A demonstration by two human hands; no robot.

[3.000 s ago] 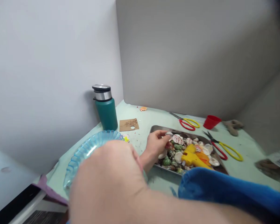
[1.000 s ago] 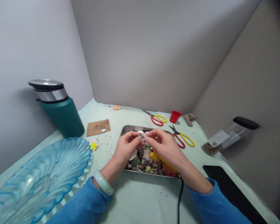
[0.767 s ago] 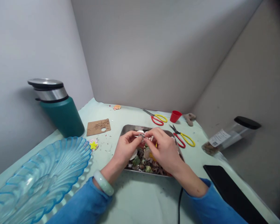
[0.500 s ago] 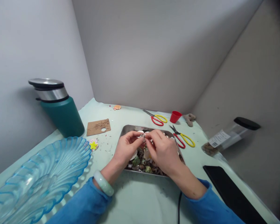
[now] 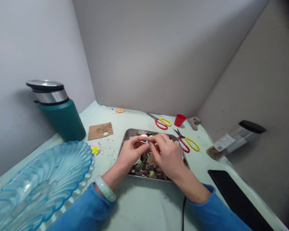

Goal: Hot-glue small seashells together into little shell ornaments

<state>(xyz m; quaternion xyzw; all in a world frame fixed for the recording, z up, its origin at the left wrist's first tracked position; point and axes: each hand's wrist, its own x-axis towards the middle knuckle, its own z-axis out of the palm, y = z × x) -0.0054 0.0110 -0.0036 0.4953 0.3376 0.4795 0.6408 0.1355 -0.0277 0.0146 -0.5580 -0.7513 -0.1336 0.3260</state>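
Observation:
My left hand (image 5: 130, 151) and my right hand (image 5: 167, 155) meet over a metal tray (image 5: 126, 138) filled with several coloured seashells (image 5: 144, 165). The fingertips of both hands pinch one small pale shell (image 5: 146, 140) between them, just above the heap. My right hand covers most of the tray's right half. A black cord (image 5: 182, 211) runs from under my right wrist toward me. A pale green bangle (image 5: 105, 189) sits on my left wrist.
A large ribbed blue glass dish (image 5: 36, 186) lies at the near left, a teal flask (image 5: 56, 110) behind it. A brown card (image 5: 100, 130), two red-and-yellow scissors (image 5: 162, 122) (image 5: 188, 143), a red cup (image 5: 179, 120), a tilted clear jar (image 5: 233, 140) and a black phone (image 5: 238, 200) surround the tray.
Three seconds ago only my left hand reached into the tray beside a yellow glue gun. Since then my right hand has joined it and both pinch the small shell, with little movement over the last second.

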